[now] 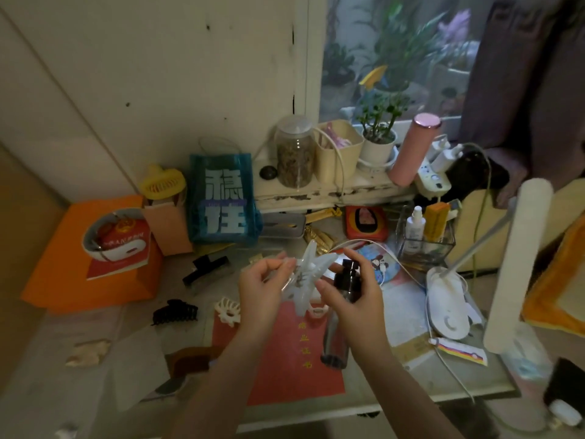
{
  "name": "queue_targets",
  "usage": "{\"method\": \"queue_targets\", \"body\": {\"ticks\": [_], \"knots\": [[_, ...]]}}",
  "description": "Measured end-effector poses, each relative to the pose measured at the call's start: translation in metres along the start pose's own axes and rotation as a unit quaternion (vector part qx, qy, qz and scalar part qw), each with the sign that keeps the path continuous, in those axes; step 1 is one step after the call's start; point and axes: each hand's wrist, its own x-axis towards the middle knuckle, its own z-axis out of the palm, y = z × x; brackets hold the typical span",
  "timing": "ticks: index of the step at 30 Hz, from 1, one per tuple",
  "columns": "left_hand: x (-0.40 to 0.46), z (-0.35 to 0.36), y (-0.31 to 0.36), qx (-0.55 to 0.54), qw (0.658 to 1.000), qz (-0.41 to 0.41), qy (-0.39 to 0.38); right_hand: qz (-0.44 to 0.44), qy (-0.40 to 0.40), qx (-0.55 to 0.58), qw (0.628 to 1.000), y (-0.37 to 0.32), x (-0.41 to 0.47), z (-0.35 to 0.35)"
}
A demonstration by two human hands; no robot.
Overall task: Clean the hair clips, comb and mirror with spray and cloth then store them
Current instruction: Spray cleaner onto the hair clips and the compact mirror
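The scene was a cluttered worktop [411, 299] set against a pale wall, with a window sill behind it and its front edge running low across the view, close to the person. Above its middle the left hand [259, 289] pinched one end of a white claw clip [305, 277] between thumb and fingertips, the other fingers curled. The clip was held in the air, its long axis tilted from upper right to lower left, its teeth facing the right hand. The right hand [354, 296] was wrapped around a dark spray bottle [346, 280], a finger resting on the black pump head, the nozzle turned toward the clip just beside it; the bottle's lower body slanted down toward the front edge. Below both hands lay a red booklet [294, 359], flat and reaching nearly to that edge. Left of it sat a cream clip [228, 312], a black claw clip [175, 312] and, farther back, a black bar-shaped clip [207, 267], each apart from the others with bare surface between. A pale cloth [139, 365] lay near the front left. A white desk lamp [449, 308] crowded the right side, and a blue bag [221, 201] stood at the back.
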Motion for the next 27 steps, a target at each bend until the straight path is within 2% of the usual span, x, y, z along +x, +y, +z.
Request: {"method": "queue_targets", "body": {"ticks": [8, 16, 24, 27], "knots": [[-0.020, 0.008, 0.053, -0.023, 1.000, 0.017, -0.013, -0.056, 0.030, 0.025, 0.998, -0.044, 0.013, -0.007], [-0.039, 0.002, 0.105, -0.074, 0.991, 0.055, -0.098, -0.108, 0.023, 0.040, 0.993, -0.085, 0.025, -0.017], [-0.045, -0.007, 0.152, -0.053, 0.981, 0.083, -0.165, -0.174, -0.032, 0.049, 0.983, -0.136, 0.032, -0.028], [-0.047, -0.010, 0.173, -0.045, 0.967, 0.099, -0.230, -0.210, -0.048, 0.040, 0.976, -0.156, 0.036, -0.031]]}}
